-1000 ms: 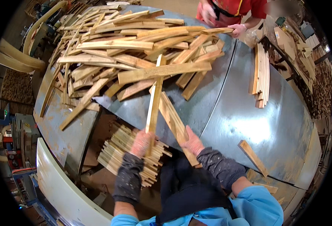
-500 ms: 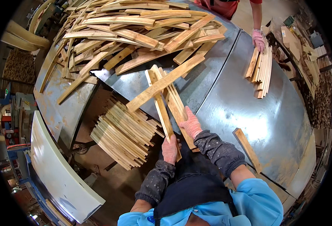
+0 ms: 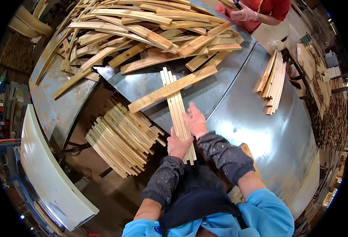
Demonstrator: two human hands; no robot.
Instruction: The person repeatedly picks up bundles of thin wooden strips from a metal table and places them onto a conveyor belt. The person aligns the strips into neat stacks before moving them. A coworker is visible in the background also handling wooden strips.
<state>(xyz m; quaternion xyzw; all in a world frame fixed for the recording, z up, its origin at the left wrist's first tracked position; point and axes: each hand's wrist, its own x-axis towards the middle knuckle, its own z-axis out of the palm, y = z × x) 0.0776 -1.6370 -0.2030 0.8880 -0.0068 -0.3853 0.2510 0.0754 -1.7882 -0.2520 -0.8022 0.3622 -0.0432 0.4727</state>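
Note:
Several pale wooden strips (image 3: 178,115) lie side by side in front of me, their near ends pointing at my apron. My left hand (image 3: 179,144) is closed round their near part, thumb across the top. On their right side my right hand (image 3: 195,121) is open, fingers apart, close to the outer strip; whether it touches cannot be made out. One wider wooden slat (image 3: 142,103) crosses slantwise over the far part of the strips. Below left, a neat stack of strips (image 3: 120,138) sits under the table's edge.
A large heap of loose slats (image 3: 142,35) covers the far part of the metal table (image 3: 237,106). A small bundle of strips (image 3: 274,81) lies at the right, and one block (image 3: 248,151) by my right forearm. A co-worker's gloved hand (image 3: 245,12) holds something dark beyond the table.
The strips, split into two groups before, now lie together. My right hand has let go and spread its fingers. The co-worker's hand has left the right bundle.

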